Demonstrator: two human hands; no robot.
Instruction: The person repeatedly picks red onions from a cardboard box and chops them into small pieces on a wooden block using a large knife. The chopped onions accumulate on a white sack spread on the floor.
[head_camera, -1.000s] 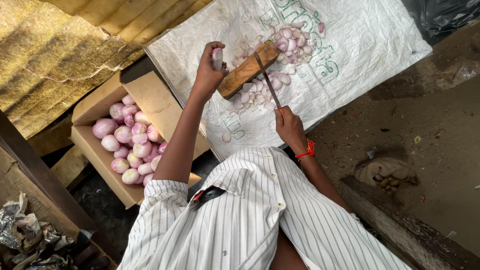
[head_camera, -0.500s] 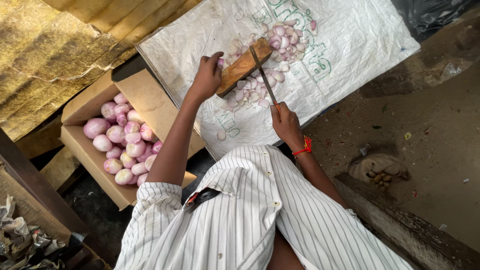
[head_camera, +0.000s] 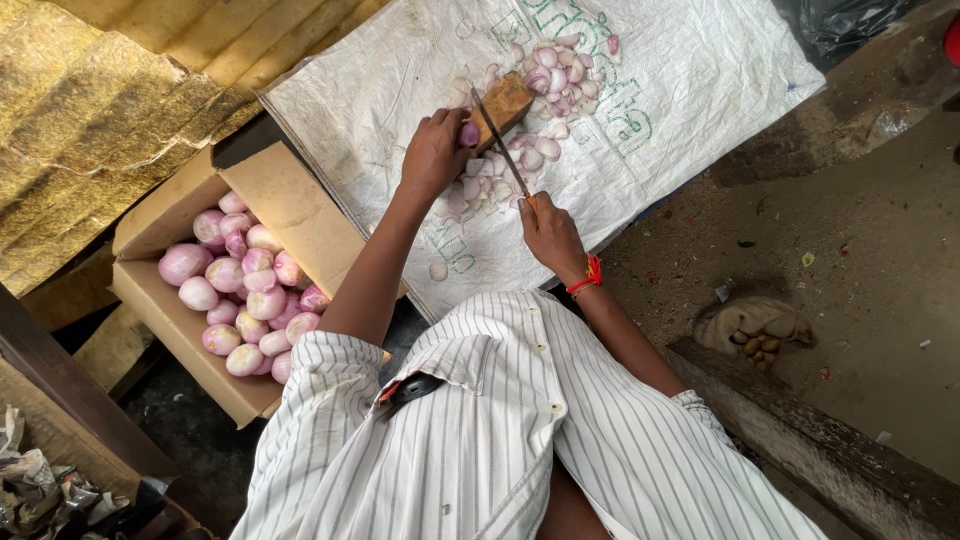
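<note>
My left hand (head_camera: 435, 150) is closed on a peeled purple onion (head_camera: 468, 134) and presses it against a small wooden block (head_camera: 508, 98) lying on a white woven sack (head_camera: 700, 70). My right hand (head_camera: 550, 235), with a red thread at the wrist, grips a knife (head_camera: 500, 150). The blade slants up across the near end of the block, right beside the onion. Cut onion pieces (head_camera: 550, 75) lie scattered around and beyond the block.
An open cardboard box (head_camera: 175, 330) of peeled pink onions (head_camera: 245, 285) sits to my left. Yellowish corrugated sheeting (head_camera: 90, 110) is at the far left. Bare dirt ground (head_camera: 880, 250) with a concrete ledge (head_camera: 800, 440) is to the right. Crumpled scraps (head_camera: 40, 490) lie at the bottom left.
My left hand has come down from a raised position and set the onion against the block. The knife in my right hand stays angled over the block.
</note>
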